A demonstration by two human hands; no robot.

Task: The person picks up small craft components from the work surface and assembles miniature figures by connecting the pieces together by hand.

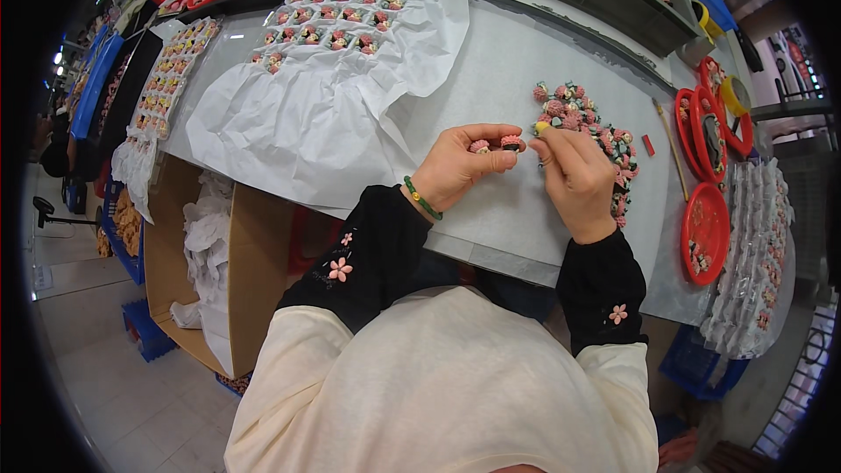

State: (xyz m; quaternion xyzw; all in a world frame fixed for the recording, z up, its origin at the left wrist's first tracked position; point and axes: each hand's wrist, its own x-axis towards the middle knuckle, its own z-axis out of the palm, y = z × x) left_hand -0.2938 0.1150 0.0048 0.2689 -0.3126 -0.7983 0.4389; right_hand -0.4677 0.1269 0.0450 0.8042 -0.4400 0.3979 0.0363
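White paper covers the worktable (491, 88). Above it, the left hand (455, 166) pinches a small pink flower ornament (511, 142) in closed fingers; the right hand (574, 177), fingers closed, touches it beside the ornament pile (585, 118).

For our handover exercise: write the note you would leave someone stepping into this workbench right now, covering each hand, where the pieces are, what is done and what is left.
Left hand: fingers pinch a small pink flower piece, another against the palm.
Right hand: fingertips meet that piece, holding something small and yellowish.
Loose pile of pieces lies beyond the right hand on the grey table.
Done: rows of pieces laid on white paper.
Left: the loose pile.
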